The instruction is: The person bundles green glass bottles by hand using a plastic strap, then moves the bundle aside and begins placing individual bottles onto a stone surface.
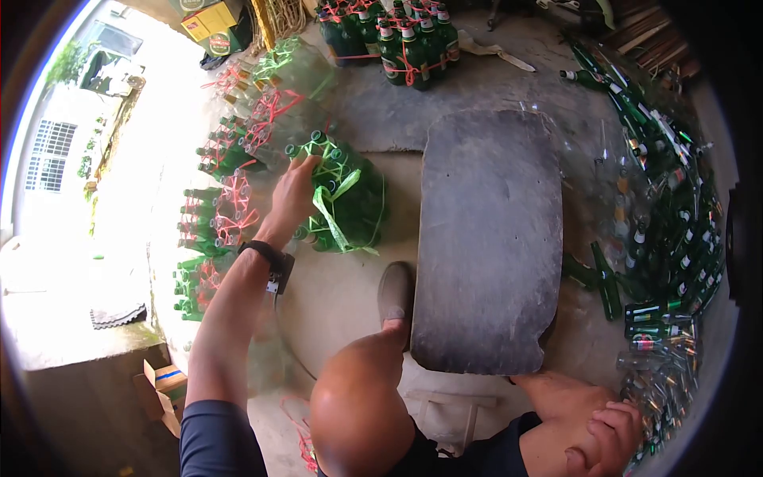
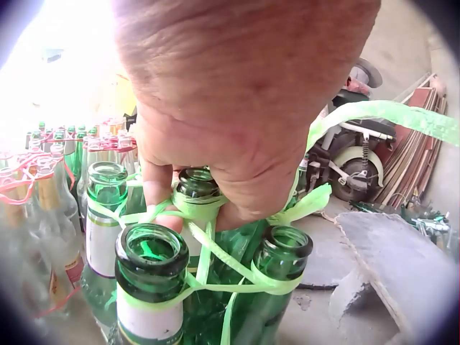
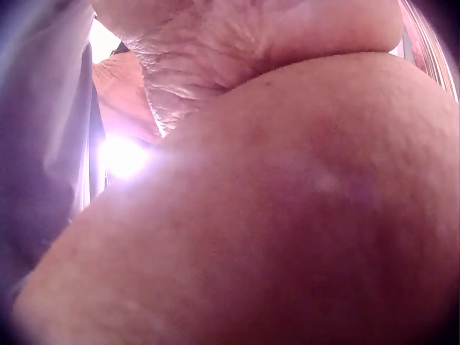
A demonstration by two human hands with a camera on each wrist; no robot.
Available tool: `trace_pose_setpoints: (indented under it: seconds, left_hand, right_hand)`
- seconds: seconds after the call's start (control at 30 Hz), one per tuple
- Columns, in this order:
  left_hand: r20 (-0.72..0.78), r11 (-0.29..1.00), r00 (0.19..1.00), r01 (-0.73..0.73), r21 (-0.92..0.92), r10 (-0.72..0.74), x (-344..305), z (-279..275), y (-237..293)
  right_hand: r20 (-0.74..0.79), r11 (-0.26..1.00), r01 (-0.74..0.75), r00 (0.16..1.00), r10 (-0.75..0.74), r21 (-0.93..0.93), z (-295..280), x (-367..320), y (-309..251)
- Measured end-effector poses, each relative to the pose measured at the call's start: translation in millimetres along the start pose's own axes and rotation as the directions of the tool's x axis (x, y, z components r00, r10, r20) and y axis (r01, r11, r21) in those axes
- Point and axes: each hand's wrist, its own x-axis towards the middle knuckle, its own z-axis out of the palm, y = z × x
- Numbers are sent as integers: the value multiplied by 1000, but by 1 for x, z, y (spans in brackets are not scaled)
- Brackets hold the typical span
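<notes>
A bundle of green glass bottles, tied at the necks with light green plastic twine, stands left of the dark board. My left hand reaches down to it. In the left wrist view the fingers of that left hand grip one bottle neck and the twine looped around it. Other bottle mouths of the bundle show in front of the fingers. My right hand rests on my knee, its fingers relaxed. In the right wrist view, skin of the knee fills most of the picture below the hand.
Bundles tied with red twine line the left side; more green bundles stand at the back. A dark board lies between my legs and the far floor. Loose bottles pile up along the right. A motorcycle stands behind.
</notes>
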Motion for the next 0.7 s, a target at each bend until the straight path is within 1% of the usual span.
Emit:
trace_pose_setpoints:
  seconds: [0.07, 0.13, 0.23, 0.3, 0.37, 0.43, 0.53, 0.57, 0.6, 0.67, 0.7]
  left_hand:
    - [-33, 998, 999, -19, 63, 21, 9, 6, -6]
    - [-42, 999, 999, -13, 51, 16, 15, 11, -9]
    - [-52, 996, 998, 47, 79, -43, 20, 11, -8]
    - [-43, 996, 998, 42, 83, -39, 25, 12, -9]
    - [-35, 996, 999, 35, 87, -32, 27, 15, -6]
    - [-2, 993, 995, 104, 64, -104, 27, 20, -2]
    - [-29, 990, 992, 124, 63, -122, 25, 34, -6]
    - [-8, 986, 987, 160, 54, -160, 25, 29, 1]
    - [-37, 993, 993, 111, 49, -110, 25, 31, -4]
    - [-29, 997, 997, 68, 46, -67, 25, 29, -12]
    - [-27, 997, 997, 70, 45, -69, 27, 30, -13]
  right_hand:
    - [16, 1000, -16, 1000, 16, 0, -2, 0, 0]
    - [46, 999, -51, 998, 51, -2, -6, 4, -2]
    - [94, 995, -105, 990, 105, -5, -12, 12, -4]
    - [128, 991, -137, 982, 137, -4, -15, 16, -6]
    - [131, 991, -135, 982, 137, -24, -15, 19, -8]
    - [130, 990, -134, 982, 138, -42, -13, 19, -8]
    - [118, 990, -135, 983, 140, -49, -11, 11, -9]
    - [116, 989, -136, 983, 141, -51, -10, 10, -10]
    - [122, 989, -137, 982, 143, -50, -10, 10, -9]
    - [148, 988, -145, 977, 152, -54, -12, 18, -10]
    - [164, 986, -153, 973, 162, -65, -13, 20, -10]
